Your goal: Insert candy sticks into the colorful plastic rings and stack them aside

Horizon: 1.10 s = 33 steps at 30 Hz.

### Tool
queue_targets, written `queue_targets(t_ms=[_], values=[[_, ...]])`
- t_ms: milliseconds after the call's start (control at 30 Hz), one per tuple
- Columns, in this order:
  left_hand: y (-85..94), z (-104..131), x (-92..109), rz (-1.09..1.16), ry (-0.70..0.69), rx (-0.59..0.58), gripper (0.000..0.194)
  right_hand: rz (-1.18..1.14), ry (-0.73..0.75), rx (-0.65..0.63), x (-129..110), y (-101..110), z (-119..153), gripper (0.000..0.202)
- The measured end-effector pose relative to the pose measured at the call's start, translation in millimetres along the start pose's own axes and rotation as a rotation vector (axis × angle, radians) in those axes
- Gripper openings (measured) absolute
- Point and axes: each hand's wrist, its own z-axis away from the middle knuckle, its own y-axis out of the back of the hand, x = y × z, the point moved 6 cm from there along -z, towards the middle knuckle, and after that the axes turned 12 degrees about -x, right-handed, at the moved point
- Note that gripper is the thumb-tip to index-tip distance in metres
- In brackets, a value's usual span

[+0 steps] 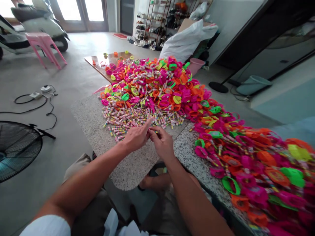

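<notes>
My left hand (137,137) and my right hand (162,141) meet over the near part of a speckled stone tabletop (133,170). The left index finger points up and forward while its other fingers curl in. On the right, thumb and fingers pinch together against the left fingertips. Whatever lies between them is too small and covered to make out. Just beyond the hands spreads a layer of small wrapped candy rolls (128,118). Behind it rises a heap of plastic toy watches (159,82) in pink, orange, yellow and green, with candy rolls mixed in.
More toy watches (246,160) cover the stone surface along my right. A black fan (17,150) and cables (34,108) are on the floor at left. Further back stand a pink stool (43,42), a scooter (36,19), a white sack (182,39) and a shoe rack (155,26).
</notes>
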Motion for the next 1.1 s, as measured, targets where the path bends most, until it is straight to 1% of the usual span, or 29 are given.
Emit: queue_targets(t_ms=[67,100,133,167,200,233,267,333,367,400,433,467,533,600,667,733,767,833,900,967,1033,1100], values=[[3.8,1.3,3.5,0.029,-0.031,0.014,0.075,0.033,0.005,0.003,-3.4,2.5,-2.2,0.032],[7.7,2.1,6.0,0.046,-0.056,0.038,0.075,0.06,0.012,0.024,-4.9,7.9,-3.7,0.032],[12.5,3.0,8.0,0.065,-0.077,0.075,0.075,0.098,0.017,0.062,-5.7,17.5,-5.4,0.033],[17.5,3.7,8.8,0.083,-0.09,0.111,0.075,0.148,0.016,0.118,-5.5,31.8,-6.9,0.033],[22.0,4.0,7.3,0.101,-0.078,0.144,0.073,0.21,0.007,0.194,-4.5,51.4,-7.7,0.034],[25.9,4.1,4.5,0.113,-0.057,0.174,0.07,0.283,-0.005,0.29,-3.1,76.1,-7.0,0.036],[28.0,3.6,1.1,0.121,-0.039,0.181,0.066,0.365,-0.019,0.402,-2.0,105.0,-4.3,0.038],[28.3,2.0,-5.6,0.108,-0.018,0.154,0.056,0.548,-0.046,0.626,-1.6,168.6,7.0,0.041],[27.0,1.3,-8.6,0.093,-0.017,0.127,0.051,0.646,-0.065,0.713,-1.8,200.1,14.2,0.042],[25.4,0.9,-11.4,0.075,-0.019,0.102,0.045,0.743,-0.102,0.758,-1.0,229.7,20.8,0.043],[23.8,0.9,-14.0,0.059,-0.021,0.081,0.041,0.842,-0.17,0.772,1.2,257.4,26.8,0.043],[22.3,1.1,-16.4,0.047,-0.024,0.067,0.038,0.943,-0.273,0.767,4.7,283.4,32.9,0.044],[20.8,2.2,-20.2,0.04,-0.033,0.061,0.036,1.118,-0.53,0.755,12.8,329.6,47.4,0.043],[20.8,3.3,-22.6,0.046,-0.044,0.067,0.035,1.217,-0.786,0.713,21.2,365.5,61.8,0.042],[21.4,4.0,-23.6,0.059,-0.058,0.065,0.036,1.227,-0.991,0.612,30.0,388.6,71.4,0.042],[22.2,4.2,-24.1,0.067,-0.066,0.055,0.035,1.212,-1.104,0.516,34.4,397.5,73.4,0.044],[22.3,4.1,-24.3,0.069,-0.07,0.049,0.035,1.216,-1.123,0.492,33.8,396.6,70.8,0.044],[22.0,4.0,-24.9,0.071,-0.077,0.041,0.033,1.255,-1.09,0.473,28.1,384.1,57.4,0.044],[20.8,4.0,-25.2,0.07,-0.096,0.043,0.032,1.295,-0.98,0.384,25.0,356.0,31.1,0.043],[18.8,4.3,-24.9,0.071,-0.127,0.052,0.03,1.31,-0.845,0.229,29.5,317.7,-3.5,0.044],[16.9,5.1,-24.1,0.075,-0.158,0.065,0.028,1.297,-0.775,0.112,42.1,281.0,-37.9,0.043],[15.7,6.0,-22.9,0.082,-0.184,0.068,0.025,1.274,-0.768,0.042,61.0,252.7,-68.1,0.04]])
